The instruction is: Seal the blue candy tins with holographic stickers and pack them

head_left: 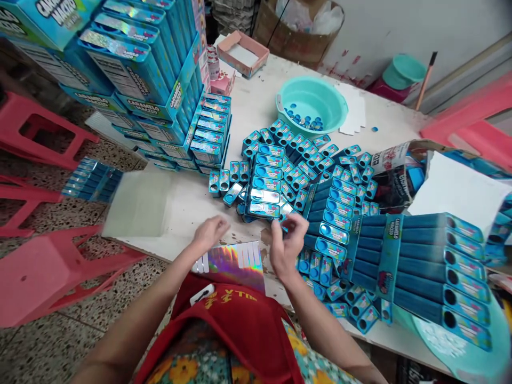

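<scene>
My left hand (212, 233) is over the table's front part with its fingers curled together; whatever is in them, if anything, is hidden. My right hand (288, 242) is closed, thumb and fingers bent toward each other, with a speck of blue showing by the fingertips. Just beyond it stands a tray of blue candy boxes (266, 185) in a row, printed "Caramelo Macizo". Between my wrists, a shiny holographic cardboard sheet (236, 261) lies at the table edge against my red apron (224, 309).
Stacked blue display boxes (132, 69) rise at the left. Loose blue boxes (296, 144) with round holes crowd the middle. A turquoise basin (336, 106) holds small blue pieces. Banded trays of boxes (420, 266) lie right, over another basin (496, 341). Pink stools (40, 277) stand left.
</scene>
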